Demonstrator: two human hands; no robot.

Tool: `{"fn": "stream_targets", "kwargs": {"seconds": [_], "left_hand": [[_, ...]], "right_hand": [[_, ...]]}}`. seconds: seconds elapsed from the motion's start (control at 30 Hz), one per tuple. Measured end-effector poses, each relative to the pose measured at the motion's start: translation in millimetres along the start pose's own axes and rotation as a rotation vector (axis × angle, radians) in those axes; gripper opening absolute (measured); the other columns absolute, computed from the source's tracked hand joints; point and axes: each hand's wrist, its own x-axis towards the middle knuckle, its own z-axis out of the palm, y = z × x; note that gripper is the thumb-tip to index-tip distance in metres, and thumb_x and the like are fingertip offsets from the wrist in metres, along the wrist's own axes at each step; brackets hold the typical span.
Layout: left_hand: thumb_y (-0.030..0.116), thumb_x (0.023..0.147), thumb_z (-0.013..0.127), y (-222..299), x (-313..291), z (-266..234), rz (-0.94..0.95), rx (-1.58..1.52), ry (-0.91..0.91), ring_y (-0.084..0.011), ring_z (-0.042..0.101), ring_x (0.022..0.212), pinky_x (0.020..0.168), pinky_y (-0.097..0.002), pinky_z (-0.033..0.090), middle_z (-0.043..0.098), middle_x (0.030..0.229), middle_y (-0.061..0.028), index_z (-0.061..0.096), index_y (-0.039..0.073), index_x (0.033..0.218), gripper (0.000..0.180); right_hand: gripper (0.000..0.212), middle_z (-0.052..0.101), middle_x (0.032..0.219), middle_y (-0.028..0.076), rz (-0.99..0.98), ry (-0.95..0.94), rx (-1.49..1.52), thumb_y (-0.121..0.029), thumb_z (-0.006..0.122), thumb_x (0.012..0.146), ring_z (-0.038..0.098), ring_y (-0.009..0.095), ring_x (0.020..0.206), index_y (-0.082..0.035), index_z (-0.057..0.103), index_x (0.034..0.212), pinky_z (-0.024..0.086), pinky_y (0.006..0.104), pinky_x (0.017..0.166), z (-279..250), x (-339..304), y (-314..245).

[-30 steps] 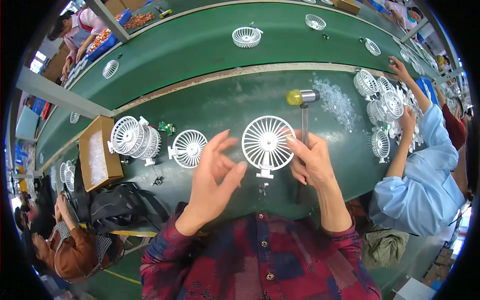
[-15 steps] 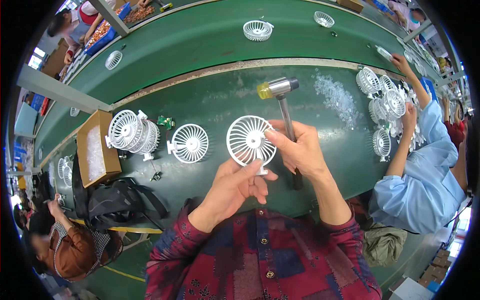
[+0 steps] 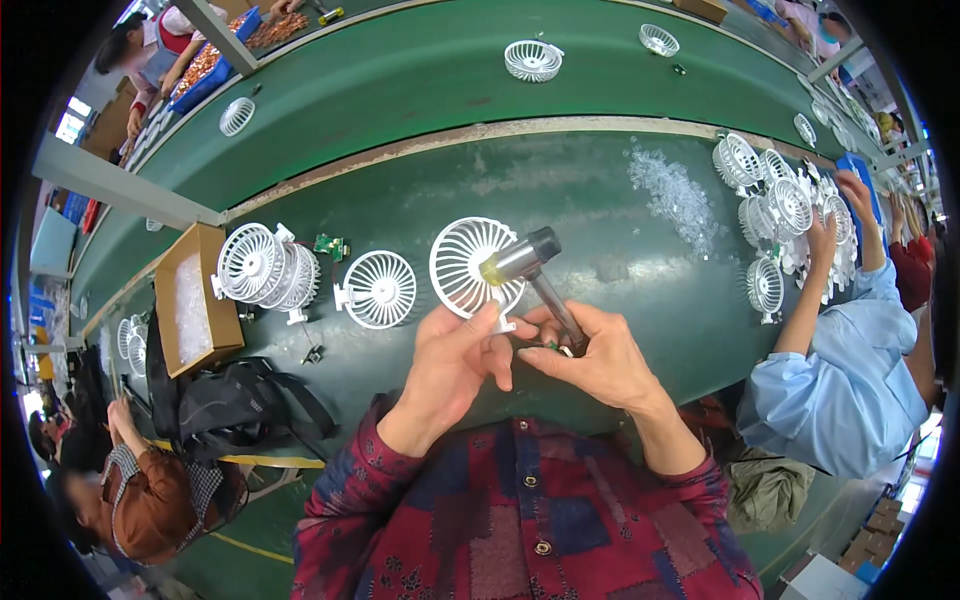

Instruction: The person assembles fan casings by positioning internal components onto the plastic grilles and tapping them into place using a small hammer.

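Gripping a small mallet (image 3: 535,275) by its handle, the right hand (image 3: 590,355) is sitting low-centre over the green worktable (image 3: 600,200), fingers curled shut around the lower shaft, forearm coming in from the bottom edge in a red plaid sleeve. Mallet long axis is running from the hand up and to the left; the head, metal with a yellow face, is pointing left and lying over the lower right rim of the white fan grille (image 3: 472,265). The left hand (image 3: 455,355) is sitting just beside the right, thumb and fingers pinching the grille's bottom edge at its small stem, wrist bent, forearm angling in from lower left. Grille is facing up toward the camera, tilted slightly, held just above the table centre. Outward: another white fan grille (image 3: 380,290) is lying flat just left of it, a stack of caged fan heads (image 3: 265,268) further left, then an open cardboard box (image 3: 195,300). A scatter of tiny clear parts (image 3: 675,195) is lying up right. At far right a co-worker in a blue sleeve (image 3: 845,370) is handling a cluster of white fans (image 3: 785,205).
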Motion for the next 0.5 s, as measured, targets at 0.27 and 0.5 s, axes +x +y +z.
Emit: {"fn": "stream_targets", "kwargs": {"seconds": [0.27, 0.5], "left_hand": [[0.016, 0.098, 0.053, 3, -4, 4, 0.117, 0.246, 0.000, -0.0157, 0.058, 0.054, 0.041, -0.0278, 0.050, 0.064, 0.089, -0.0152, 0.046, -0.001, 0.126, 0.033], [0.013, 0.097, 0.055, -1, -1, -8, -0.003, 0.055, -0.027, -0.0147, 0.057, 0.052, 0.039, -0.0268, 0.048, 0.066, 0.087, -0.0148, 0.051, -0.001, 0.120, 0.027]], "right_hand": [[0.025, 0.060, 0.074, 0.009, -0.214, 0.072, -0.436, -0.010, 0.073, 0.076, 0.055, 0.019, 0.060, 0.001, 0.065, 0.096, 0.043, 0.0320, 0.056, -6, 2, -15], [0.026, 0.062, 0.076, 0.010, -0.221, 0.130, -0.343, -0.013, 0.076, 0.079, 0.057, 0.020, 0.061, 0.000, 0.066, 0.099, 0.045, 0.0327, 0.056, -2, 1, -15]]}}
